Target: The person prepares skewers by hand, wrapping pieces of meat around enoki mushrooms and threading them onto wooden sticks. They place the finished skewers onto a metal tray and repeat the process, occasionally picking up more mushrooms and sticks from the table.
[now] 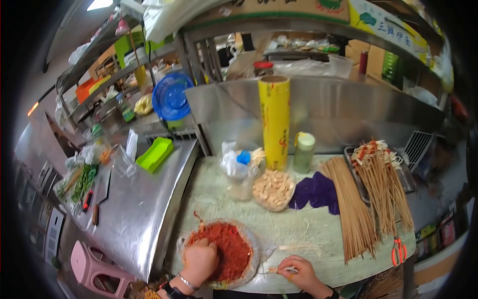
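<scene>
My left hand [201, 259] is closed, its curled fingertips down in a red, paste-like mixture [231, 249]. What they grip there is hidden. The mixture fills a shallow bowl [255, 251] that looks lined with clear plastic. Right of the bowl, my right hand [298, 273] pinches a small bundle of thin pale strands just above the table. More pale strands [301, 247] lie on the tabletop beyond that hand. A clear bowl of beige chunks [273, 190] stands farther back.
Bare wooden skewers [348, 209] lie at the right, beside a tray [409, 182] of loaded skewers [381, 174]. Orange-handled pliers [398, 251] rest near the edge. A yellow roll [275, 124], a jar [304, 152] and purple cloth [314, 193] stand behind; a steel counter [134, 214] adjoins left.
</scene>
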Demonstrator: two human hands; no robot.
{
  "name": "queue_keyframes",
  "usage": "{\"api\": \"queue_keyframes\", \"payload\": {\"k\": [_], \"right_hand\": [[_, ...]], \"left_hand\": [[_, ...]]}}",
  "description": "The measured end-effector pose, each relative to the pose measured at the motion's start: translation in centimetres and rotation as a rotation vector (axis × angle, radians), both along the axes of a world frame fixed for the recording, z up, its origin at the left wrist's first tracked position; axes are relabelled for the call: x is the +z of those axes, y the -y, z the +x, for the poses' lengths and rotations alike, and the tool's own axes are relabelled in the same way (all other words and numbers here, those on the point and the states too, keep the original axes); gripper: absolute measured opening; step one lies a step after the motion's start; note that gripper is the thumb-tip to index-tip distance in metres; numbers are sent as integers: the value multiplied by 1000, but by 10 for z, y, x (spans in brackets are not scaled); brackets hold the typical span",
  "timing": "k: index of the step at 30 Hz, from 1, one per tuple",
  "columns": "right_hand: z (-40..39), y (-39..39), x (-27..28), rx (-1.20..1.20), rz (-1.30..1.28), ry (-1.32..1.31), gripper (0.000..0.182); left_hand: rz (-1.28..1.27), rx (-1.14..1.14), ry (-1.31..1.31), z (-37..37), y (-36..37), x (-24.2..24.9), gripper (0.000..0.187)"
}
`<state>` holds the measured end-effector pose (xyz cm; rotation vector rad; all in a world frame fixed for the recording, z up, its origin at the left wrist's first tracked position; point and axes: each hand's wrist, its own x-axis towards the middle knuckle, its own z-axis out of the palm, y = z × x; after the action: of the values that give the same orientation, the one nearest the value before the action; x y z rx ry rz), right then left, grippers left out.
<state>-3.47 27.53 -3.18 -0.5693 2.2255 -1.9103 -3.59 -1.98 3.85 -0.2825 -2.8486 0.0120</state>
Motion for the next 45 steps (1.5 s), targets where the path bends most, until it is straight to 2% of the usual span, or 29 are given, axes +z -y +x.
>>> {"api": "queue_keyframes", "payload": {"k": [3, 9, 12, 17, 21, 23, 24, 26, 27, 29, 30, 32, 33, 35, 37, 39, 41, 43, 45], "right_hand": [[4, -1, -2, 0, -8, 30, 9], [2, 0, 1, 9, 14, 27, 10], [3, 0, -3, 21, 8, 30, 9], [2, 0, -3, 21, 27, 7, 10], [5, -1, 9, 18, 12, 56, 10], [6, 0, 8, 12, 5, 79, 10], [7, 2, 3, 6, -38, 69, 11], [7, 1, -2, 1, -82, 59, 12], [5, 0, 7, 10, -38, 89, 11], [4, 0, 8, 17, 3, 122, 11], [4, 1, 4, 9, 11, 85, 11], [4, 0, -1, -10, 17, 50, 11], [4, 0, 0, -8, 13, 33, 12], [2, 0, -1, -26, 1, 19, 12], [0, -2, -5, 28, 10, -55, 11], [0, -4, -2, 26, 7, -47, 11], [1, -4, -1, 41, 5, -42, 11], [0, -5, -2, 59, -3, -16, 10], [0, -5, -2, 59, -7, -16, 10]], "left_hand": [[-31, -17, -5, 2, 1, 9, 7], [97, 55, 211, 15, 10, 28, 15], [158, -75, 220, 21, 11, 20, 15], [-57, -120, 141, 23, 6, 14, 11], [-88, -160, 193, 22, 2, 14, 12], [219, -225, 233, 22, 8, 13, 14], [218, -226, 231, 22, 11, 11, 14], [523, -217, 187, 22, 18, 6, 12], [521, -216, 187, 23, 17, 10, 12], [863, -82, 394, 26, 14, 19, 18], [860, -85, 399, 27, 14, 20, 18], [1377, 98, 725, 26, 15, 22, 18], [1370, 92, 735, 26, 13, 23, 18], [1569, 189, 705, 27, 8, 26, 16], [1575, 189, 706, 28, 1, 29, 19], [1764, 262, 611, 32, -10, 34, 19], [1696, 254, 651, 32, -1, 21, 18], [1836, 347, 589, 31, -8, 20, 16], [1884, 291, 596, 32, -6, 15, 14]]}}
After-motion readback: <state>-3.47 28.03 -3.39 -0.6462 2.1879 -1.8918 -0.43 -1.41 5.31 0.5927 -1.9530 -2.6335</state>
